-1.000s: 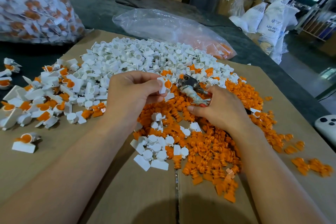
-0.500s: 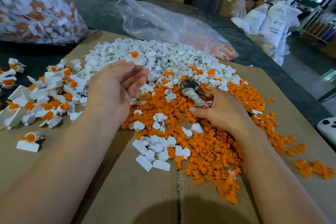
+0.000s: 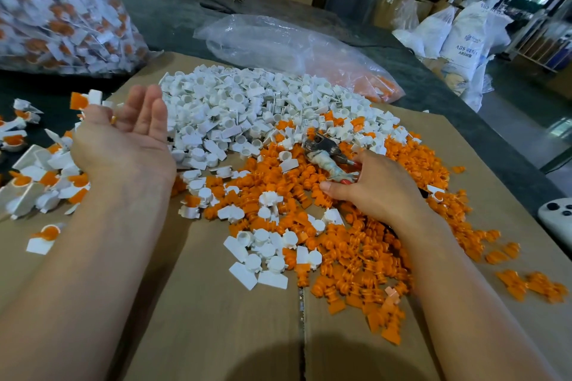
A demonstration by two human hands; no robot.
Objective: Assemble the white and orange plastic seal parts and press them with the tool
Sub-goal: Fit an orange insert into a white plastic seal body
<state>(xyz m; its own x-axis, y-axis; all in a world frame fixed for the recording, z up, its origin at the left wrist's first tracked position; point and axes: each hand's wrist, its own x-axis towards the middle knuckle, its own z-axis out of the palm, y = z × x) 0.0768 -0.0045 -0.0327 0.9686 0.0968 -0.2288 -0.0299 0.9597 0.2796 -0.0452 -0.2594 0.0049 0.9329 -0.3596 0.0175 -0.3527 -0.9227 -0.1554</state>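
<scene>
The left hand point(image 3: 123, 145) is flat open and empty, a seal point(image 3: 85, 99) at its fingertips by the cardboard's point(image 3: 216, 318) left edge — unheld, it may bounce among loose white parts point(image 3: 235, 108) — while the right hand point(image 3: 374, 192) grips the tool point(image 3: 325, 153) mid-cardboard.

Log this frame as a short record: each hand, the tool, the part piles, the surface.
Left hand: open, palm up, above the assembled seals
Right hand: grips pliers amid the orange parts
White parts: heap behind the orange ones
Loose seal: by left thumb tip, contact unclear
Surface: cardboard
</scene>
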